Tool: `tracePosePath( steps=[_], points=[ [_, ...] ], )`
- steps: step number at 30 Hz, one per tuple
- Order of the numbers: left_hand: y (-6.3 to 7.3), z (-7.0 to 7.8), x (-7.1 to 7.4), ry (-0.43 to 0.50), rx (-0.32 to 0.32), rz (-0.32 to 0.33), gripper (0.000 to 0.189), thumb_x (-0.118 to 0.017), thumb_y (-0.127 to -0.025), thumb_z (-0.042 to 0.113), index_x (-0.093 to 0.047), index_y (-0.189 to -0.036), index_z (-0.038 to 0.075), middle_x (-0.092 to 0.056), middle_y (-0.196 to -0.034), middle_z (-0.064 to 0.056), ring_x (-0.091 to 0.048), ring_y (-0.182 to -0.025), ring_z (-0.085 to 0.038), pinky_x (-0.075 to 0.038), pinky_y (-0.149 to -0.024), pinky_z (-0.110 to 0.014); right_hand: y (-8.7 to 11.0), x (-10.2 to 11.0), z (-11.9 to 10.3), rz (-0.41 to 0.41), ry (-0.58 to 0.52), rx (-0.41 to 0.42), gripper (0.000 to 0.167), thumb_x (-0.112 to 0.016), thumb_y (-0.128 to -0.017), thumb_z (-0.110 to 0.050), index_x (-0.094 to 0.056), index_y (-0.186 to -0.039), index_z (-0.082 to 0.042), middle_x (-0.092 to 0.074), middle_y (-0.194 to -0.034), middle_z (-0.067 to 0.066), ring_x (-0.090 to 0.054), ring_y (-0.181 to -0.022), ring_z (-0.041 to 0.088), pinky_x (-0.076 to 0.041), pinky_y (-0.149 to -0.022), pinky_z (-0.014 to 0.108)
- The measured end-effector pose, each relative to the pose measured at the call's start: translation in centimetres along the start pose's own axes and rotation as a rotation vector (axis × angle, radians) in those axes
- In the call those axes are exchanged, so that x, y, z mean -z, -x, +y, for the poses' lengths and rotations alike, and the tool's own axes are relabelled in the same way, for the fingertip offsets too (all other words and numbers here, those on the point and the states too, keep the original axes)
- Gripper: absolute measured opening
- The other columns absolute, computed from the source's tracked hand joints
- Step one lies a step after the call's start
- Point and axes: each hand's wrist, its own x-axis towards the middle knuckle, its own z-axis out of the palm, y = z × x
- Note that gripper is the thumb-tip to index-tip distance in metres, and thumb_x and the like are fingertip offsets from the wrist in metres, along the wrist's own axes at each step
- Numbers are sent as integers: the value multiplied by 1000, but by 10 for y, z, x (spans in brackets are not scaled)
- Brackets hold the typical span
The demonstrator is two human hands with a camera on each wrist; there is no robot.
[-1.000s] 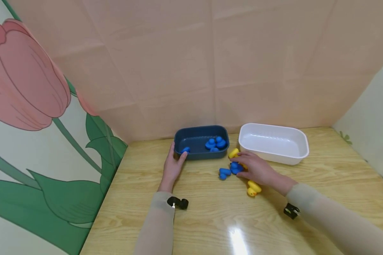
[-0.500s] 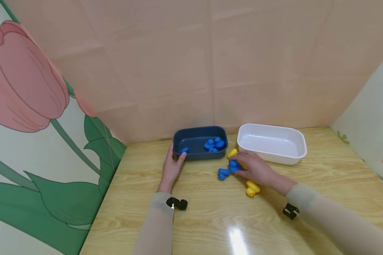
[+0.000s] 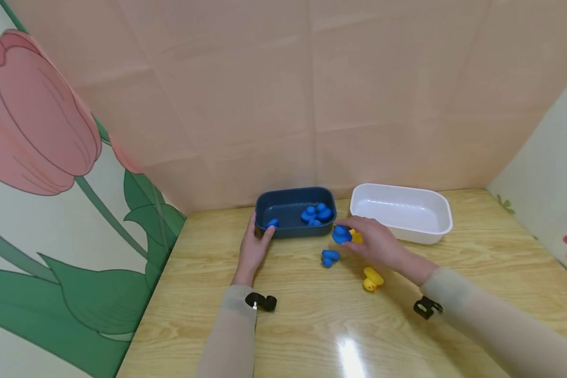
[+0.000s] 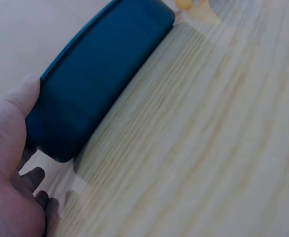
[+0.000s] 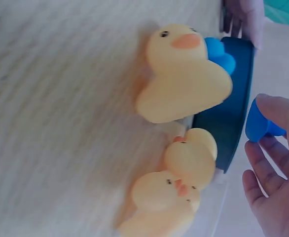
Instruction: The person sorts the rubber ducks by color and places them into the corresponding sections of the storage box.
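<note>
My left hand (image 3: 253,252) holds the left end of a dark blue plastic tub (image 3: 297,232), thumb at its rim; the left wrist view has the thumb against the tub's wall (image 4: 105,74). Several blue rubber ducks (image 3: 310,214) lie inside. Lifted off the table, a blue rubber duck (image 3: 341,234) is pinched between the thumb and fingers of my right hand (image 3: 380,242), just right of the tub. Below it, another blue duck (image 3: 329,258) lies on its side. A yellow rubber duck (image 3: 373,279) lies nearer; more yellow ducks (image 5: 190,155) are partly hidden by my right hand in the head view.
A white plastic tub (image 3: 425,235) stands at the back right, with nothing seen inside. Both tubs are close to the cloth-covered back wall (image 3: 217,105). A wood-grain table (image 3: 302,325) stretches out in front.
My right hand has raised the blue duck from among the other ducks and moved it slightly up and left toward the dark tub. The left hand stays at the tub.
</note>
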Motion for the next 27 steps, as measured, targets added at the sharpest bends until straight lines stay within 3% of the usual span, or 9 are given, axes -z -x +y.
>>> tracePosePath(
  steps=[13,21,27],
  points=[
    [-1,-1,0,-9,-31,0,90,-70,-109,48,-23,-178,14,-26,-181,-8,-27,-165,-32,-26,-132,-53,-31,9,-18,-25,22,-34,61,-91,-95,-18,-67,-150,-7,-76,-133,11,-72,-118,35,-58,-102,56],
    [-1,0,0,-10,-15,-5,89,-71,-109,46,-23,-178,16,-26,-181,-8,-27,-165,-32,-25,-132,-53,-54,6,-24,-4,7,-22,59,-90,-96,-17,-67,-150,-6,-74,-136,15,-72,-118,37,-59,-101,55],
    [0,1,1,-26,3,-4,88,-70,-110,46,-23,-178,18,-26,-181,-7,-27,-165,-31,-25,-133,-51,-71,-1,-23,-10,-6,-61,59,-90,-97,-20,-68,-150,-8,-71,-142,15,-70,-121,35,-57,-105,55]
  ],
)
